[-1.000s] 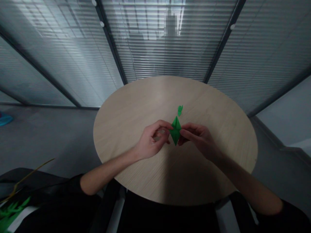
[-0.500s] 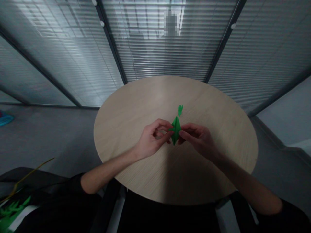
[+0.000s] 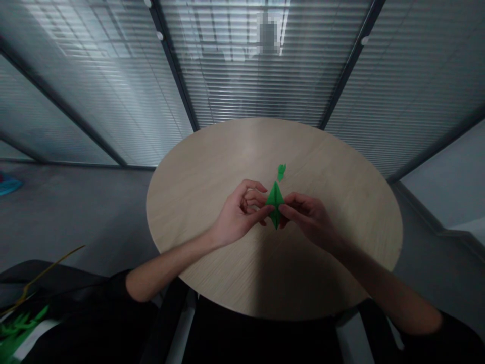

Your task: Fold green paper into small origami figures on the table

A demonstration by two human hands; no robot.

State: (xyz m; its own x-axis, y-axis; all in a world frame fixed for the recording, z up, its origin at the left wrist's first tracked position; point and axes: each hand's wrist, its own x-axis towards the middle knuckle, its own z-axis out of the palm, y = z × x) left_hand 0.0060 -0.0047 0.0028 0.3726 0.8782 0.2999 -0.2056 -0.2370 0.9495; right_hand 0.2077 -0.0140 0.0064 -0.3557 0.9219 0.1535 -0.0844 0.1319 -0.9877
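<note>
Between my two hands is a folded green paper (image 3: 276, 193), diamond-shaped with a crease down its middle, held above the table. My left hand (image 3: 245, 208) pinches its left side, thumb on the front face and index finger raised off it. On the right side, my right hand (image 3: 306, 213) grips the edge between thumb and fingers. Just beyond the paper's upper tip lies a small green piece (image 3: 281, 172) on the tabletop; its exact shape is too small to make out.
The round wooden table (image 3: 212, 167) has its curved edge close to my forearms. Blinds behind glass panels (image 3: 257, 91) stand past its far side. At lower left are green leafy-looking pieces (image 3: 22, 326) and a thin yellow strand (image 3: 53, 265). A blue object (image 3: 9, 186) lies on the floor.
The folded paper has turned so its front face shows wider and flatter. My left index finger has lifted off it, while the left thumb moved slightly right. My right hand has barely moved.
</note>
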